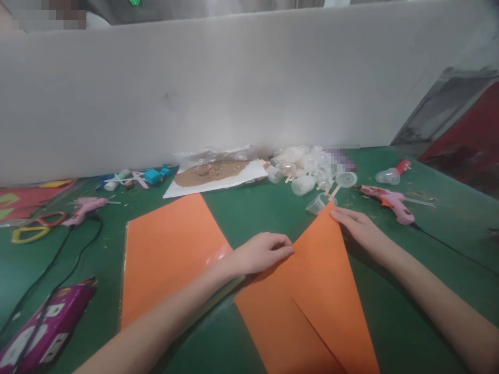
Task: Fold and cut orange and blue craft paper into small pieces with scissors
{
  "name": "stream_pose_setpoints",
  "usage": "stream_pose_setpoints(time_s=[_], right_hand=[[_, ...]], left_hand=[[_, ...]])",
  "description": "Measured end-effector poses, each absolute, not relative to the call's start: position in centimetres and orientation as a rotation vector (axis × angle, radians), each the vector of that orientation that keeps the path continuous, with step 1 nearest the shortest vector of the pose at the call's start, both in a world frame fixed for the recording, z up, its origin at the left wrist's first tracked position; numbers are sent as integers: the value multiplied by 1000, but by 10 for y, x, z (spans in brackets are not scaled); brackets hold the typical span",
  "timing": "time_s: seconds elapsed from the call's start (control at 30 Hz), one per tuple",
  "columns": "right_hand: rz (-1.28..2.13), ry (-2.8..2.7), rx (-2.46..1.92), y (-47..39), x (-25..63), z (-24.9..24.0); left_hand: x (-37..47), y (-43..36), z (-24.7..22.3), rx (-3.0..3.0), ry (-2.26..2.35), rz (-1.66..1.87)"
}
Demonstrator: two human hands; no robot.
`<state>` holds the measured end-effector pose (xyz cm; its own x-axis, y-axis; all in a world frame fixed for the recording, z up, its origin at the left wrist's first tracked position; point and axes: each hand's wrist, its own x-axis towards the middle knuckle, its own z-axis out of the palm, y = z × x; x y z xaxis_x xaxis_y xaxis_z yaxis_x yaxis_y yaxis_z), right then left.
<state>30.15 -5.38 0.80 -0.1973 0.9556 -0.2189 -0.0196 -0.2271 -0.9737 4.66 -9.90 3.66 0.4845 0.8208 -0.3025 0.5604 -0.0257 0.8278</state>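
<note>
An orange sheet (312,291) lies in front of me with one part folded over, its top corner pointing away from me. My left hand (265,253) has its fingers closed on the sheet's upper left edge. At the top corner, my right hand (353,223) pinches the paper between thumb and fingers. More orange paper (167,254) in a clear, shiny sleeve lies to the left, partly under my left forearm.
Pink glue guns lie left (88,208) and right (390,201), with cables. Scissors (33,234) and a purple box (50,322) are at left. Clear cups (304,184), a brown piece on white sheeting (214,174) and blue items (156,175) line the white partition (234,88).
</note>
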Motion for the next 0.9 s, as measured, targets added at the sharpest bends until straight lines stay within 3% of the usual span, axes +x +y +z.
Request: stream_pose_setpoints(time_s=[0.6,0.9], right_hand=[[1490,-1429,-1247,-60,299,4],[1675,-1208,-1164,-61,291,1]], left_hand=[[65,-99,29,1528,1221,441],[63,-96,27,1589,1225,399]])
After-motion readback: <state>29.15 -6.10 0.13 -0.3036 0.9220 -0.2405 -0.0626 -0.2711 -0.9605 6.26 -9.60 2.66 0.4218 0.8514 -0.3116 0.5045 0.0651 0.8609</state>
